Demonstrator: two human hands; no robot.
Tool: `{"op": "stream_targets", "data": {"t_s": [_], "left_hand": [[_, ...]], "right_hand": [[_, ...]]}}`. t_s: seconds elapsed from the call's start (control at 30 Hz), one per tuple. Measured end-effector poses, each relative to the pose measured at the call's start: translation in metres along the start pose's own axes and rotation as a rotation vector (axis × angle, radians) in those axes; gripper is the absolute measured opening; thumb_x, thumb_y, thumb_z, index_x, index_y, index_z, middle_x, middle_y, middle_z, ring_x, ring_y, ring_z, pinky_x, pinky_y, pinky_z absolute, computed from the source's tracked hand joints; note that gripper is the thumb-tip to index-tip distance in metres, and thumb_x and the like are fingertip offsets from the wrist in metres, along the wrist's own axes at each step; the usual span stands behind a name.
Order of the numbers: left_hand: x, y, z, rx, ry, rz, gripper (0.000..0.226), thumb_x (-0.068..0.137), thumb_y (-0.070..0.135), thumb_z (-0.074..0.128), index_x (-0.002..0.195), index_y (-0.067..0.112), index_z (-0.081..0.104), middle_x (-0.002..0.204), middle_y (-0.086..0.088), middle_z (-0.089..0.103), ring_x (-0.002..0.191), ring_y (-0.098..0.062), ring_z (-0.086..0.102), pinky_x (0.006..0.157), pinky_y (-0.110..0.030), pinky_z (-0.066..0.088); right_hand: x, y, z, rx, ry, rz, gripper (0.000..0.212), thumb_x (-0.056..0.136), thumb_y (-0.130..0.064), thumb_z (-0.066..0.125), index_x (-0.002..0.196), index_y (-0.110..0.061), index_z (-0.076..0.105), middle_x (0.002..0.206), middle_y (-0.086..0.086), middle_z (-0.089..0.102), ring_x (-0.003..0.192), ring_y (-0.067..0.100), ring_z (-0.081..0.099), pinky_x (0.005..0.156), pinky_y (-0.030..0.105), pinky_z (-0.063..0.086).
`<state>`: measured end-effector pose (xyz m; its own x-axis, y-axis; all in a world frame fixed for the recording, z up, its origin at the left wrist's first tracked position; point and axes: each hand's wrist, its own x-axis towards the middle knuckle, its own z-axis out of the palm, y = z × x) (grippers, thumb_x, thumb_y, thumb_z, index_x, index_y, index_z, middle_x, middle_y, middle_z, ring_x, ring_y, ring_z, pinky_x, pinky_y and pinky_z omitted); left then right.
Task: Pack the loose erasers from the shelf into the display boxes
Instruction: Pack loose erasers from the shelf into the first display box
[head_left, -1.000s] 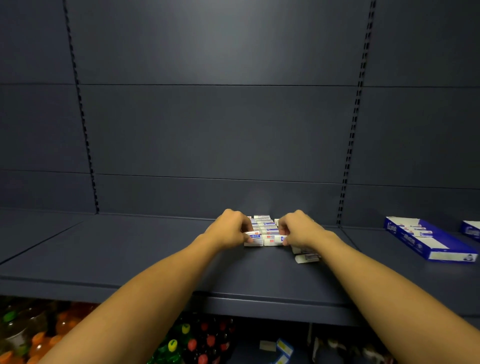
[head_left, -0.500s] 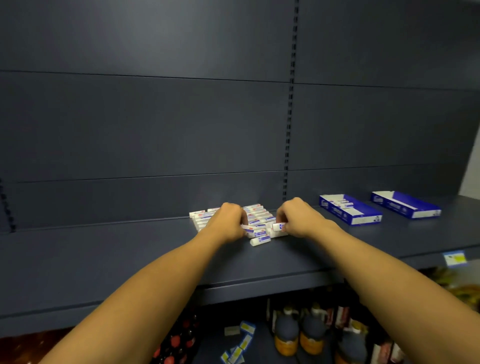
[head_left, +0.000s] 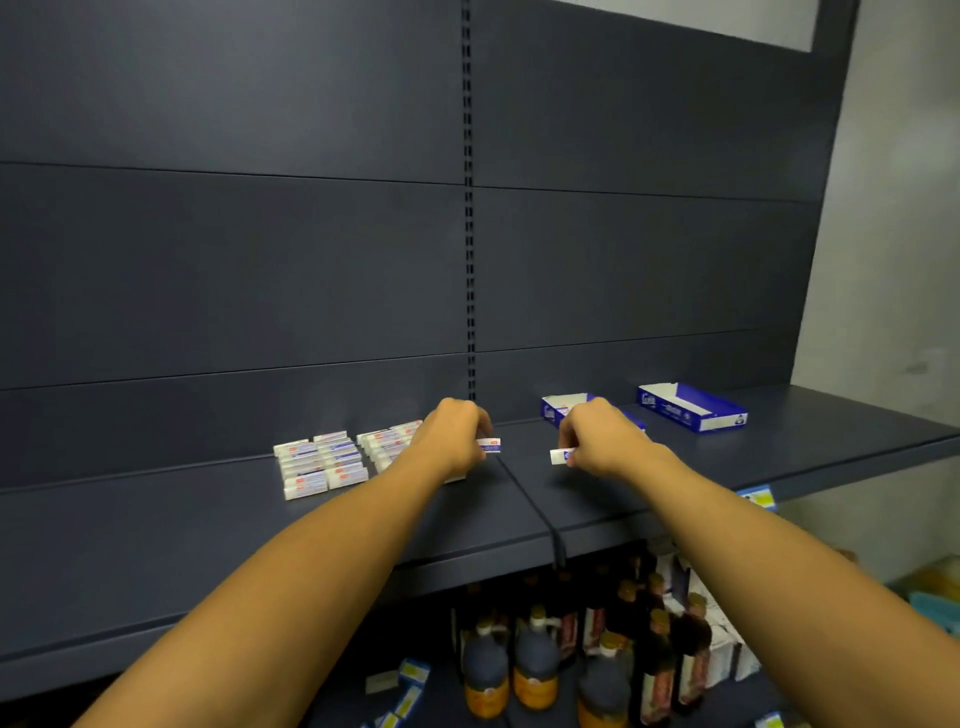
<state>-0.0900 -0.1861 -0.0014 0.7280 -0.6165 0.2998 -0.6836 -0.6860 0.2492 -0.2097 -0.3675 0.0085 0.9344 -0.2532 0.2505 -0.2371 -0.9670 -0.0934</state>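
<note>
— Head view: where are the erasers?

— Most lie in two neat blocks (head_left: 324, 462) on the shelf (head_left: 156, 540), left of its middle seam and toward the back edge. The left hand (head_left: 457, 439) hides the right end of the second block and pinches one eraser (head_left: 489, 445) in curled fingers. The right hand (head_left: 597, 441), just past the seam, pinches another eraser (head_left: 558, 456) the same way.

— So which step is this?

— I'd judge it the carry: one eraser in each hand, lifted off the stack, not yet boxed.

— And next?

— Both hands likely need to travel right to the nearer open blue box (head_left: 558, 408), which sits at the back edge behind the right hand, and lay the erasers in flat. A second box (head_left: 693, 410) stands further right.

— Anything unclear?

— The nearer box is mostly hidden by the right hand, so how full it is I cannot tell. The fingertips are out of sight behind the knuckles, and the eraser labels are too small to read.
</note>
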Motion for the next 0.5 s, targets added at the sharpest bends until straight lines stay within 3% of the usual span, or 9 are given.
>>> {"op": "stream_targets", "data": {"t_s": [0.17, 0.5], "left_hand": [[0.006, 0.046, 0.012, 0.033, 0.007, -0.054, 0.015, 0.084, 0.012, 0.072, 0.096, 0.019, 0.077, 0.100, -0.006, 0.069, 0.087, -0.027, 0.067, 0.077, -0.037, 0.058], [0.028, 0.120, 0.039, 0.045, -0.007, -0.081, 0.021, 0.086, 0.013, 0.074, 0.107, 0.010, 0.075, 0.106, -0.013, 0.069, 0.095, -0.030, 0.067, 0.088, -0.044, 0.057]], "right_hand": [[-0.011, 0.046, -0.008, -0.002, 0.015, 0.010, 0.014, 0.088, -0.015, 0.068, 0.099, -0.018, 0.076, 0.108, 0.010, 0.068, 0.094, 0.028, 0.066, 0.082, 0.037, 0.056], [-0.023, 0.134, -0.013, 0.012, -0.015, -0.005, 0.023, 0.088, -0.016, 0.071, 0.111, -0.013, 0.073, 0.114, 0.010, 0.067, 0.101, 0.025, 0.065, 0.091, 0.040, 0.057]]}}
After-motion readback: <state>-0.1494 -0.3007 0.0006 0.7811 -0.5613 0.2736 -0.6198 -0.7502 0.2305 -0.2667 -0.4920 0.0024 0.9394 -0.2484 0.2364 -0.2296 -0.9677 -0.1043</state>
